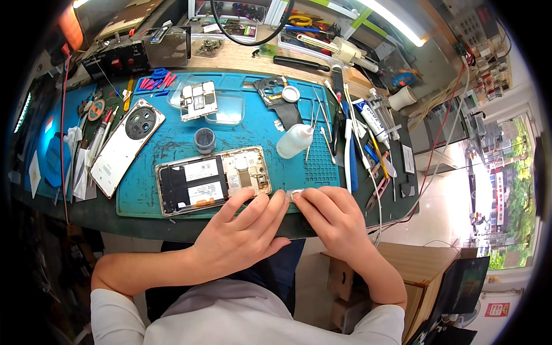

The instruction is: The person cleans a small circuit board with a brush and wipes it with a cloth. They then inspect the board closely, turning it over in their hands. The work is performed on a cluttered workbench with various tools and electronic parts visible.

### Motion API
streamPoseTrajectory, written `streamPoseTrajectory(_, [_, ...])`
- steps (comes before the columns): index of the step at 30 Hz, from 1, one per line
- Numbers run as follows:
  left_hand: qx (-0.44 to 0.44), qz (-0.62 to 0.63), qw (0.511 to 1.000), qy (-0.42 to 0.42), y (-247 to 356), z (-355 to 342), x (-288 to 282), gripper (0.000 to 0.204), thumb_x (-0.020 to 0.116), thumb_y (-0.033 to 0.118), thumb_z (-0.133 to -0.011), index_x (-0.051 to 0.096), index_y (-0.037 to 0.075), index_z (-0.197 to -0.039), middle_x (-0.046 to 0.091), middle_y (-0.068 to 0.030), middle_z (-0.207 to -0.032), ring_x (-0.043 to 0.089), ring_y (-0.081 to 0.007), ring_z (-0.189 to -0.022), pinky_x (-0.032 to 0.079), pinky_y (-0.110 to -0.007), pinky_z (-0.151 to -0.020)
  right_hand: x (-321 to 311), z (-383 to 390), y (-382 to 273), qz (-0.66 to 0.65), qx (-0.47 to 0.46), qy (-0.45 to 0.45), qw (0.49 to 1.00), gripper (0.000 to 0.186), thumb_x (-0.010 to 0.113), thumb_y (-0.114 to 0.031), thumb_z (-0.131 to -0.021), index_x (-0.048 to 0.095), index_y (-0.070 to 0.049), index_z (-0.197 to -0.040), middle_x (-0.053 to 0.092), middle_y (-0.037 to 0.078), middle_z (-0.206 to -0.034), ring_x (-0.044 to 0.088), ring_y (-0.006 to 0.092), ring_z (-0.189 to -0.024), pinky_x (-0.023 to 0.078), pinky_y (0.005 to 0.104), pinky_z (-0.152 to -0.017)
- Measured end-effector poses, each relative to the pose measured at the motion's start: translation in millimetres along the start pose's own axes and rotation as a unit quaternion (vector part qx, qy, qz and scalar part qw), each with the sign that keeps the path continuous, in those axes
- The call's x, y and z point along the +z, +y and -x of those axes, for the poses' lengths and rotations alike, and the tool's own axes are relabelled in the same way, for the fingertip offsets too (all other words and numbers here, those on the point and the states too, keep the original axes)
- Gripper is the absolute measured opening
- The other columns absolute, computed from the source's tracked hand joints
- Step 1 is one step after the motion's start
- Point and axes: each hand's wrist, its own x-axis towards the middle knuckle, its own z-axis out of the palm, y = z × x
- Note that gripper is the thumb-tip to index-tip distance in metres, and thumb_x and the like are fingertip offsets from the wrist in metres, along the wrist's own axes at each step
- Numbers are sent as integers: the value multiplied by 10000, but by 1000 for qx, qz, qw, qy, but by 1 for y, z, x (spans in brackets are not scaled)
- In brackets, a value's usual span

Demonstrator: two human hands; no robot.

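Note:
My right hand [332, 219] pinches a small pale piece [295, 194] at the front edge of the blue mat. My left hand [242, 230] is open, fingers extended and thumb apart; two fingertips rest beside that piece. Just left of them lies an opened phone body [202, 181], showing its black battery and pale inner board. Behind it stand a small dark round pot [204, 140] and a translucent squeeze bottle [292, 142]. A phone motherboard [198, 98] sits on a clear plastic box [225, 115] farther back.
A white phone back cover [118, 161] lies at the left. Tweezers [313, 115], pens, cables and a tube [374, 119] crowd the right side. A dark phone part [270, 92], parts trays [230, 29] and a black machine [138, 57] are at the back.

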Motion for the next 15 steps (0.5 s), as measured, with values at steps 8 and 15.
streamPoseTrajectory(8, [16,-43,999,14,1,1,2,554,621,473,-927,672,16,-1235,614,-78,-1320,523,-197,-1184,371,-389,-1083,6,-7,6,-93,3,46,995,399,669,-40,-668,713,22,-1060,659,87,-1029,649,254,-876,550,345,-743])
streamPoseTrajectory(15, [18,-45,999,19,-1,1,2,544,621,473,-926,685,17,-1214,628,-80,-1314,535,-197,-1168,375,-388,-1084,-5,2,15,-19,-64,-1,998,386,670,-44,-683,726,11,-1060,666,82,-1050,650,251,-901,558,346,-759])
